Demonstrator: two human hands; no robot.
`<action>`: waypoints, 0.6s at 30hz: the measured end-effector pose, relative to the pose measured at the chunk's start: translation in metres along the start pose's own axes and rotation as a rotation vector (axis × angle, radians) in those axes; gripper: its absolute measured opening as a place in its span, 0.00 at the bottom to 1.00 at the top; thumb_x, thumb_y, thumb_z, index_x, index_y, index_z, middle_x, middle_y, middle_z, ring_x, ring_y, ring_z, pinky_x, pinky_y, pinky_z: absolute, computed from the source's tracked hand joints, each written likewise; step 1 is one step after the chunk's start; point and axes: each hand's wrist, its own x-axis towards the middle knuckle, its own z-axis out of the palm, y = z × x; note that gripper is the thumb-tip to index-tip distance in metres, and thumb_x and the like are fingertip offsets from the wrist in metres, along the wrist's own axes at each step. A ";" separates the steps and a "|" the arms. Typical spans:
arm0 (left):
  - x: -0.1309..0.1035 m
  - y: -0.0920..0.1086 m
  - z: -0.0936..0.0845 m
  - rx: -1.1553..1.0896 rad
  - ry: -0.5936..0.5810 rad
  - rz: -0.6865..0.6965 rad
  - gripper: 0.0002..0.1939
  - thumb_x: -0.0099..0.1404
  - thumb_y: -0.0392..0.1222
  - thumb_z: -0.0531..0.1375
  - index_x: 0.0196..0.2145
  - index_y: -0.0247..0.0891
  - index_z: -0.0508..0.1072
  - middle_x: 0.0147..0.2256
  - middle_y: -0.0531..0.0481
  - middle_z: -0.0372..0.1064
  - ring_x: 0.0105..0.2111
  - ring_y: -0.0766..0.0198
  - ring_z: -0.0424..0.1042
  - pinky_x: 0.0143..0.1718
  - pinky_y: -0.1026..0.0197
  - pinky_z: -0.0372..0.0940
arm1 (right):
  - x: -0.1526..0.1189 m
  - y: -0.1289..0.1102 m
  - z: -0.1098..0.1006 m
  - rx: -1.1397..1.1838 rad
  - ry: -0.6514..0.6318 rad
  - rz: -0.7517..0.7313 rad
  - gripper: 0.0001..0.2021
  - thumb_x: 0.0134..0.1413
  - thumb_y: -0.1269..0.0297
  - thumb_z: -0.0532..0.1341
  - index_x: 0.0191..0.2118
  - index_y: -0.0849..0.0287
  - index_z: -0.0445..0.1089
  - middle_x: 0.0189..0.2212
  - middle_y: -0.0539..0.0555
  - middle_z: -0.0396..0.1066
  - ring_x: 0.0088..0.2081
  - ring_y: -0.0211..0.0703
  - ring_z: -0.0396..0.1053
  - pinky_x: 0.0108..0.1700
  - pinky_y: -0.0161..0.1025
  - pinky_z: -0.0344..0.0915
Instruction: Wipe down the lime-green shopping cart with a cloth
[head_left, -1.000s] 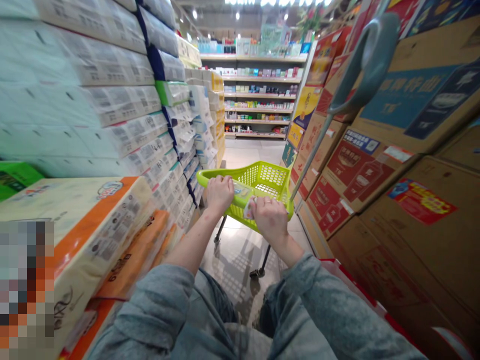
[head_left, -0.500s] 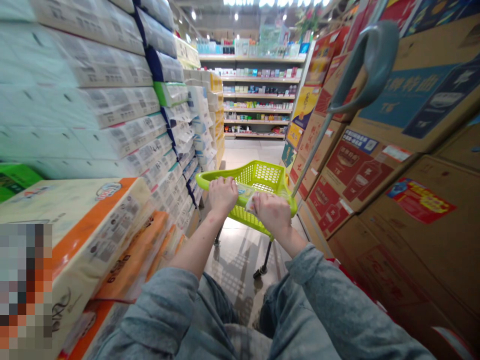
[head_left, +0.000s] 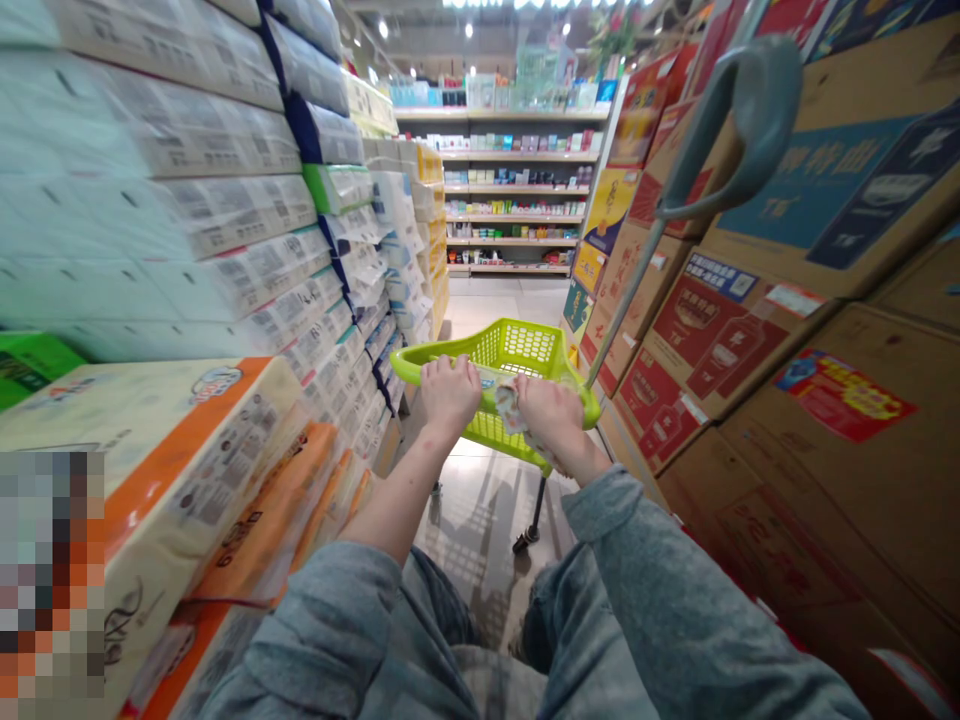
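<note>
A lime-green plastic shopping cart (head_left: pixel 411 364) with a latticed basket stands right in front of me. My left hand (head_left: pixel 450 393) is closed over the left part of its handle (head_left: pixel 487 380), fingers wrapped round from above. Over the right part of the handle my right hand (head_left: pixel 551 412) is closed too. Beside and under that hand shows a small whitish, patterned, crumpled piece (head_left: pixel 511 406); whether it is paper or cloth I cannot make out. A grey pole with a looped grey grip (head_left: pixel 694 200) rises at the cart's right side.
Stacked tissue packs (head_left: pixel 247 215) line the left side, with orange and cream packs (head_left: pixel 225 430) close to my left arm. Cardboard cartons (head_left: pixel 750 330) are piled along the right. A tiled aisle floor (head_left: pixel 510 296) leads to shelves of small goods (head_left: pixel 517 190).
My right hand has shifted slightly on the handle, and more of the whitish patterned piece shows beside it. The cart and surroundings look almost the same.
</note>
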 end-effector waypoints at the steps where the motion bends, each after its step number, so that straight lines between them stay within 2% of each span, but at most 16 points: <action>1: 0.000 0.001 0.000 -0.002 0.002 -0.003 0.20 0.68 0.45 0.43 0.45 0.36 0.71 0.40 0.39 0.67 0.43 0.50 0.65 0.46 0.50 0.54 | -0.002 -0.001 0.003 -0.006 0.044 0.010 0.26 0.66 0.60 0.39 0.33 0.62 0.73 0.29 0.60 0.74 0.32 0.44 0.73 0.34 0.37 0.62; 5: -0.002 0.004 0.001 -0.005 0.006 -0.015 0.20 0.68 0.45 0.43 0.45 0.36 0.71 0.40 0.39 0.67 0.43 0.50 0.65 0.46 0.49 0.54 | -0.012 -0.008 0.016 -0.050 0.269 -0.045 0.22 0.65 0.60 0.42 0.36 0.66 0.70 0.30 0.63 0.73 0.34 0.47 0.72 0.37 0.40 0.60; 8: -0.003 0.005 0.000 -0.006 0.002 -0.025 0.21 0.68 0.45 0.43 0.45 0.37 0.70 0.40 0.38 0.67 0.43 0.50 0.64 0.46 0.49 0.53 | -0.014 -0.012 0.020 -0.056 0.316 -0.048 0.21 0.64 0.60 0.43 0.36 0.66 0.69 0.31 0.64 0.73 0.35 0.48 0.71 0.38 0.41 0.60; 10: -0.003 0.005 -0.001 -0.015 -0.005 -0.026 0.21 0.68 0.45 0.42 0.45 0.36 0.70 0.40 0.38 0.67 0.44 0.50 0.64 0.47 0.49 0.53 | -0.010 -0.012 0.016 -0.048 0.255 -0.025 0.21 0.64 0.60 0.42 0.36 0.66 0.69 0.29 0.63 0.73 0.34 0.48 0.72 0.36 0.40 0.60; 12: -0.004 0.004 -0.001 -0.018 -0.011 -0.022 0.21 0.68 0.45 0.42 0.45 0.36 0.70 0.40 0.38 0.67 0.44 0.50 0.64 0.47 0.49 0.53 | -0.004 -0.011 0.009 -0.046 0.136 -0.011 0.22 0.65 0.61 0.42 0.36 0.65 0.70 0.28 0.62 0.73 0.32 0.47 0.72 0.34 0.38 0.61; 15: -0.003 0.003 -0.002 0.009 -0.003 -0.005 0.20 0.68 0.46 0.43 0.44 0.36 0.71 0.40 0.38 0.67 0.43 0.50 0.65 0.46 0.49 0.54 | 0.005 -0.008 -0.002 -0.058 -0.052 -0.074 0.19 0.65 0.60 0.45 0.38 0.62 0.71 0.31 0.61 0.74 0.33 0.45 0.73 0.34 0.37 0.61; 16: -0.002 0.003 -0.002 0.021 -0.003 0.003 0.20 0.68 0.45 0.43 0.43 0.36 0.71 0.39 0.38 0.68 0.43 0.50 0.66 0.45 0.50 0.55 | 0.006 -0.007 -0.004 -0.062 -0.081 -0.101 0.19 0.65 0.59 0.45 0.39 0.61 0.70 0.31 0.60 0.74 0.33 0.44 0.73 0.34 0.37 0.60; 18: 0.000 0.001 -0.002 0.043 -0.018 0.028 0.19 0.67 0.45 0.44 0.42 0.36 0.72 0.39 0.38 0.68 0.42 0.51 0.66 0.44 0.51 0.56 | 0.004 -0.004 -0.003 -0.069 -0.054 -0.109 0.22 0.65 0.54 0.43 0.40 0.62 0.69 0.31 0.60 0.74 0.33 0.44 0.72 0.35 0.36 0.60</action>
